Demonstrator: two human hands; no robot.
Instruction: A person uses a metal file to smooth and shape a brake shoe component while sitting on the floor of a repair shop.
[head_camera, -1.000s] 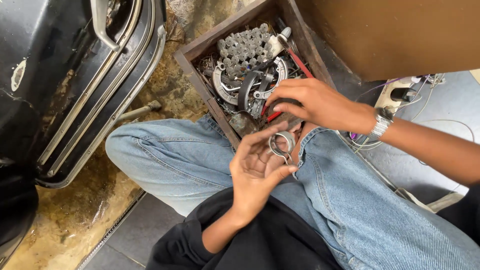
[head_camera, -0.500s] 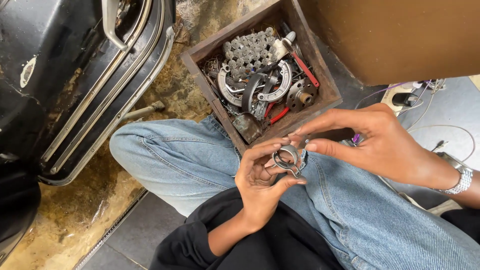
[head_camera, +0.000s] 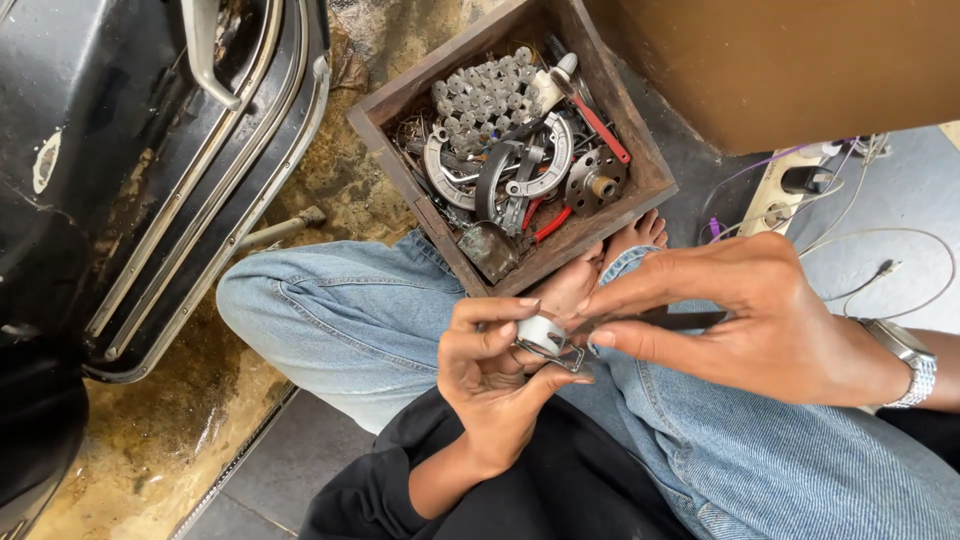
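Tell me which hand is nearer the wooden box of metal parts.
Left. The left hand sits just below the wooden box near its front corner; the right hand is lower right, slightly farther.

small metal ring part (head_camera: 543, 335) | silvery, round | pinched between both hands | above lap

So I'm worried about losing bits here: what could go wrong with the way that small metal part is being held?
The small metal part is pinched only by fingertips of the left hand and right hand above the lap; a slip could drop it between the jeans and the wooden box. The dark tool might also slip and jab the left fingers.
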